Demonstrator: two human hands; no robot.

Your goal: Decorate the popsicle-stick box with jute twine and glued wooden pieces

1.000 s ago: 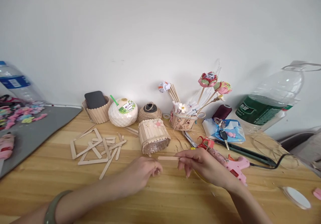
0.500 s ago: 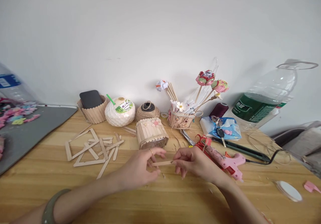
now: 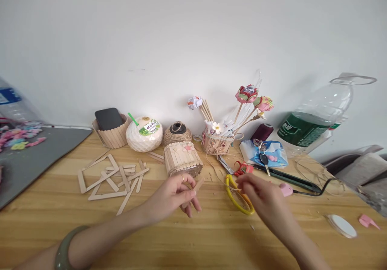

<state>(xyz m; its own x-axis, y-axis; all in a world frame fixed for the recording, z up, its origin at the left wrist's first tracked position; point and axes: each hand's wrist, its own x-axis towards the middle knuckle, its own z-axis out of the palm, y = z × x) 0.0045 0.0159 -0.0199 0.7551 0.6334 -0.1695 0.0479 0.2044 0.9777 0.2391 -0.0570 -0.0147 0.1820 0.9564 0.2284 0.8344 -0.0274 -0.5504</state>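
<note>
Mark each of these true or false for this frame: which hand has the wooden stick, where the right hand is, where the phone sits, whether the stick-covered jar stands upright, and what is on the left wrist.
1. The left hand holds a wooden stick. True.
2. The right hand also grips that stick. False: it is off the stick, over the pink glue gun, beside the yellow scissors.
3. The phone lies flat on the table. False: it stands in a stick-walled holder.
4. The stick-covered jar stands upright. False: it lies on its side.
5. A green bangle is on the left wrist. True.
</note>
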